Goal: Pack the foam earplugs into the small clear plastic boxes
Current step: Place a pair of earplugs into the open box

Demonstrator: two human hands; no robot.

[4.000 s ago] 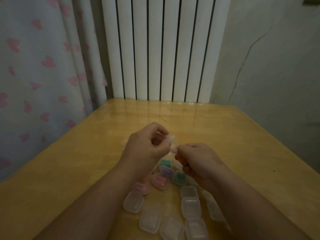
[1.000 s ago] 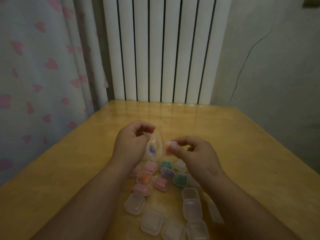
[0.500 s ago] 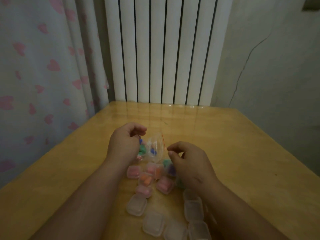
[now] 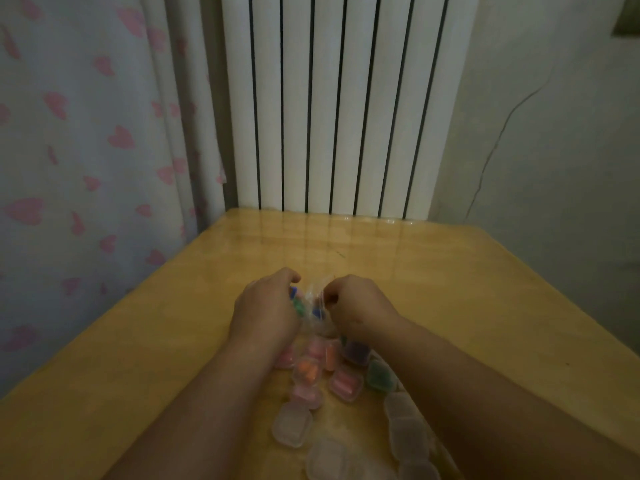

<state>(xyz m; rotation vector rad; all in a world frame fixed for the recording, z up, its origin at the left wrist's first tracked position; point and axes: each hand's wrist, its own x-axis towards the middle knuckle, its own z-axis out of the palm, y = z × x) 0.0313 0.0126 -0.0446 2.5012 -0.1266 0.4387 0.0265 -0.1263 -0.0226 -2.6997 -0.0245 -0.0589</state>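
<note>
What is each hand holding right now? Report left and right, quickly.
Left hand: closed, gripping the clear bag of earplugs.
Right hand: closed, fingers pinching the same bag's open edge.

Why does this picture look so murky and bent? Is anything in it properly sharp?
Head view: dim, yellowish light, no hard shadows; the radiator reflects as pale streaks on the glossy table; its bars fan outward toward the top, likely the wide lens; the empty clear boxes nearest the camera are soft, and the left hand and right hand gripping the bag look slightly smeared.
</note>
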